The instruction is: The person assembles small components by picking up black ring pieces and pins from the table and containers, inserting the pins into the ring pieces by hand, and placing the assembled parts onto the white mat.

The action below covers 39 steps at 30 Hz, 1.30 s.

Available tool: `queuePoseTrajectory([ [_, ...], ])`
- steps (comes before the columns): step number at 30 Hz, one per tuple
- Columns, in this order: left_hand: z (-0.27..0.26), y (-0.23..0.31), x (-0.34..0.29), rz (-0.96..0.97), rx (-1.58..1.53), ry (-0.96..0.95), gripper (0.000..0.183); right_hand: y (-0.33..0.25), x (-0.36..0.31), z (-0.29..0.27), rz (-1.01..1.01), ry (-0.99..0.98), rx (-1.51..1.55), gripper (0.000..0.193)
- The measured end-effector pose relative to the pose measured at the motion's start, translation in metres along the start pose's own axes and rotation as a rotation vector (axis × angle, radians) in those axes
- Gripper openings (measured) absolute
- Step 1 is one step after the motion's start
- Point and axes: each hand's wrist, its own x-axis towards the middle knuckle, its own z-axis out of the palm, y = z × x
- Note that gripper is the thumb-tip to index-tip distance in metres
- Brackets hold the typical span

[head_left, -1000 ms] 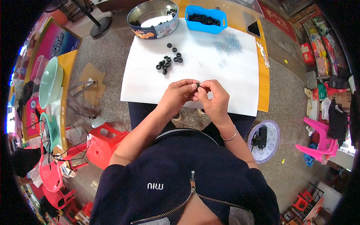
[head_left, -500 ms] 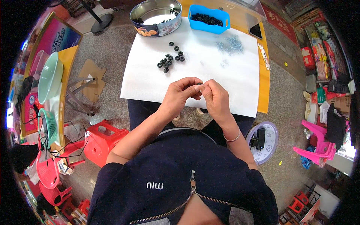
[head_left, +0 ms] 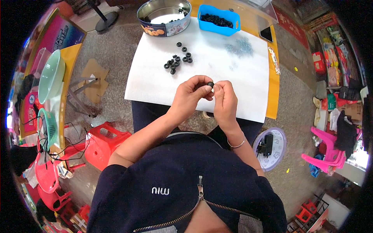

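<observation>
Over the near edge of the white sheet, my left hand pinches a small black rubber ring between thumb and forefinger. My right hand is right beside it, thumb and forefinger pressed together close to the ring. Whatever those right fingertips may hold is too small to make out. Beyond my left hand, several similar black rings lie loose on the sheet. Farther right, tiny pale-blue bits are scattered over the paper.
At the far edge stand a round tin and a blue plastic basket, both holding black pieces. A phone lies at the far right. Red stool to my left; lilac basin to my right.
The black ring, mostly hidden between my fingers before, now shows at the left fingertips. My right fingertips have drawn slightly apart from the left ones.
</observation>
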Motion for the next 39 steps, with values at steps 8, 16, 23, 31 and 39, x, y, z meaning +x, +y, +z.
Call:
queuePoseTrajectory([
  [8,-0.010,0.012,0.000,-0.240,-0.179,-0.092,0.024,-0.002,0.000,-0.008,-0.331,0.016,-0.188,0.009],
  [16,-0.019,0.003,0.000,-0.422,-0.653,-0.194,0.019,-0.011,0.001,-0.011,-0.386,-0.007,-0.215,0.011],
  [23,-0.011,0.014,-0.007,-0.283,-0.440,-0.060,0.020,-0.018,0.000,-0.020,-0.193,-0.076,-0.013,0.014],
  [31,-0.010,0.005,-0.012,-0.068,-0.157,-0.073,0.020,-0.011,0.005,-0.019,-0.272,-0.172,-0.147,0.020],
  [39,0.000,0.012,-0.017,0.299,0.501,0.039,0.017,-0.018,-0.004,-0.007,-0.054,-0.048,-0.038,0.017],
])
